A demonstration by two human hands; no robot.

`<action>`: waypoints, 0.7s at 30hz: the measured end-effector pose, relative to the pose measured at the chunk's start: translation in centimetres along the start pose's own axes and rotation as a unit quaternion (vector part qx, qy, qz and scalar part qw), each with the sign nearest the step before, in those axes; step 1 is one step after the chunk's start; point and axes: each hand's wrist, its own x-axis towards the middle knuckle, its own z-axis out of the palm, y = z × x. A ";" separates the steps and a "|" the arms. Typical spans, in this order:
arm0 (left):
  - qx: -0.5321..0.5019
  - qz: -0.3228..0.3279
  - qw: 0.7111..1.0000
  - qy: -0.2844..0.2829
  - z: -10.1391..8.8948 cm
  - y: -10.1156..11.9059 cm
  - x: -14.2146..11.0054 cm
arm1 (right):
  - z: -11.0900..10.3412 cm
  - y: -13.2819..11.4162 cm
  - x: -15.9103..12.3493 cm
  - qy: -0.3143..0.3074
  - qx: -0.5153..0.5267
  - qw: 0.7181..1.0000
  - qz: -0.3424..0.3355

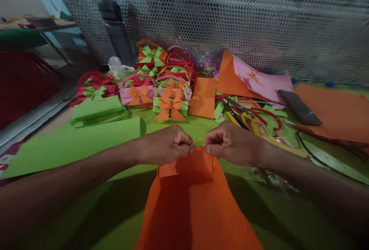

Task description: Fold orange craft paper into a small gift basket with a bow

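Note:
A long strip of orange paper [198, 207] lies in front of me on the green table surface, its far end folded over into a flap. My left hand [170, 145] pinches the upper left part of the folded edge between thumb and fingers. At the right corner of that same edge, my right hand [230, 142] pinches the paper too. Beyond my hands stand several small paper bags [170, 106] with handles and bows in green, orange, pink and red. A folded orange paper piece [203, 97] lies beside them.
Green paper sheets [86, 144] lie at left. Scissors [248, 111] and a yellow cutter [259, 129] rest near my right hand, with a dark phone [300, 108] farther right. Behind stand a dark bottle [117, 31] and a perforated metal panel [216, 15].

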 end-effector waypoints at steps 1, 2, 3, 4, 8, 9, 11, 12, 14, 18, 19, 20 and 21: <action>-0.002 0.002 1.000 -0.002 0.0 -0.1 0.1 | 0.0 0.1 0.0 -0.005 0.000 1.000 -0.003; -0.004 0.004 1.000 -0.004 0.0 -0.1 0.1 | 0.0 0.3 0.0 -0.008 -0.002 1.000 -0.006; -0.006 0.005 1.000 -0.007 -0.1 -0.2 0.2 | 0.0 0.4 0.0 -0.011 -0.006 1.000 -0.008; -0.008 0.006 1.000 -0.009 -0.1 -0.2 0.2 | 0.0 0.5 0.1 -0.011 -0.011 1.000 -0.009; -0.015 0.001 1.000 -0.020 -0.1 -0.3 0.2 | 0.0 0.8 0.1 -0.010 -0.025 1.000 -0.006; -0.014 0.001 1.000 -0.022 -0.1 -0.3 0.2 | 0.0 0.8 0.2 -0.013 -0.026 1.000 -0.006; -0.010 0.000 1.000 -0.021 -0.1 -0.3 0.2 | 0.0 0.8 0.2 -0.020 -0.024 0.999 -0.005; -0.007 -0.002 1.000 -0.020 -0.1 -0.3 0.2 | 0.0 0.8 0.2 -0.024 -0.024 0.999 -0.004; -0.002 -0.006 1.000 -0.024 0.0 -0.3 0.2 | 0.0 0.8 0.2 -0.034 -0.028 0.999 -0.002; 0.017 0.000 0.999 -0.042 0.0 -0.4 0.3 | 0.0 0.8 0.2 -0.052 -0.060 0.997 -0.015; 0.020 0.002 0.999 -0.045 0.1 -0.4 0.2 | 0.0 0.8 0.2 -0.053 -0.073 0.996 -0.023; 0.023 0.003 0.999 -0.047 0.1 -0.5 0.2 | 0.0 0.8 0.2 -0.054 -0.085 0.994 -0.031; 0.026 0.004 0.999 -0.048 0.2 -0.5 0.2 | 0.1 0.8 0.2 -0.055 -0.095 0.993 -0.038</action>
